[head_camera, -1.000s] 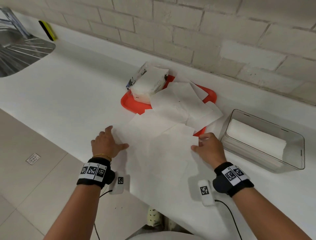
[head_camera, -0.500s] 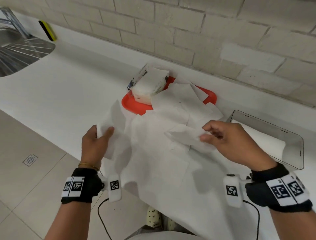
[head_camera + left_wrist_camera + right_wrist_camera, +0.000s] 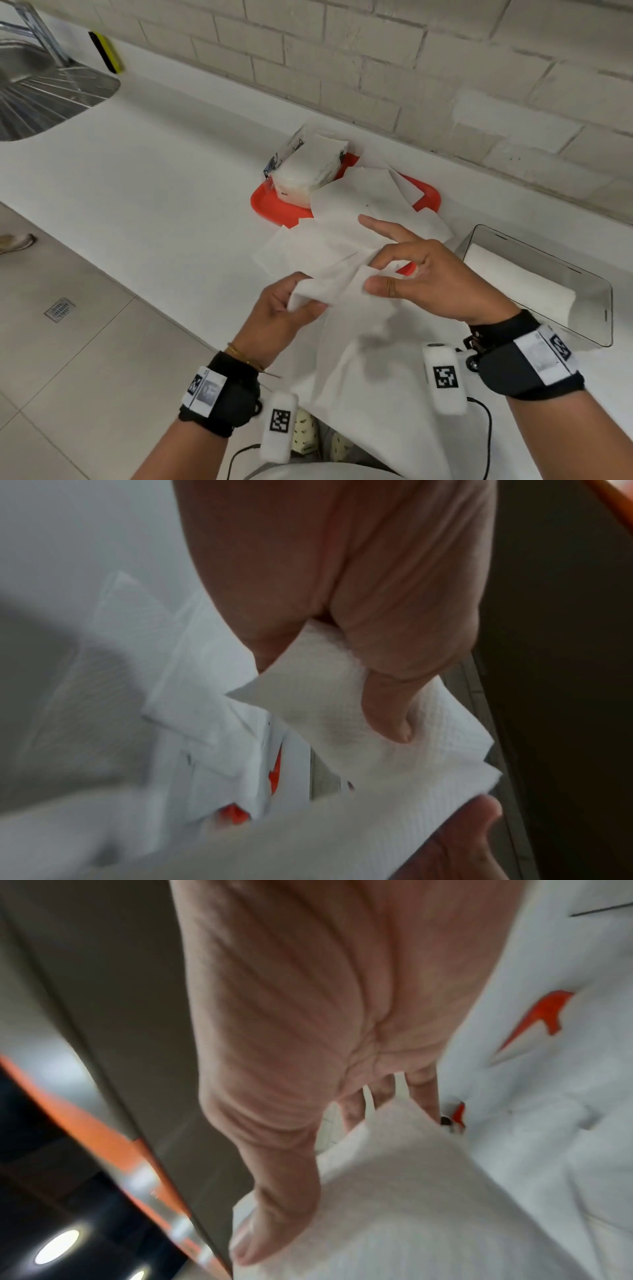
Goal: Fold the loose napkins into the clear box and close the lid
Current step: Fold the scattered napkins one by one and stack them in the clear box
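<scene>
A large white napkin (image 3: 363, 346) hangs lifted over the counter's front edge, its top corners brought together. My left hand (image 3: 287, 308) pinches one corner (image 3: 346, 710) between thumb and fingers. Close beside it, my right hand (image 3: 411, 274) pinches the other corner (image 3: 394, 1172), its forefinger pointing outward. More loose napkins (image 3: 370, 219) lie spread behind my hands, partly over an orange tray (image 3: 270, 205). The clear box (image 3: 548, 284) stands open at the right with folded napkins (image 3: 513, 281) inside. No lid is visible.
A wrapped pack of napkins (image 3: 308, 168) sits on the tray's left end. The white counter (image 3: 154, 178) runs to a steel sink (image 3: 37, 89) at far left, with a yellow sponge (image 3: 106, 51) by the brick wall. The tiled floor lies below the counter's edge.
Both hands lifted the napkin's corners off the counter, then brought them together in front of me. The napkin went from flat to hanging doubled.
</scene>
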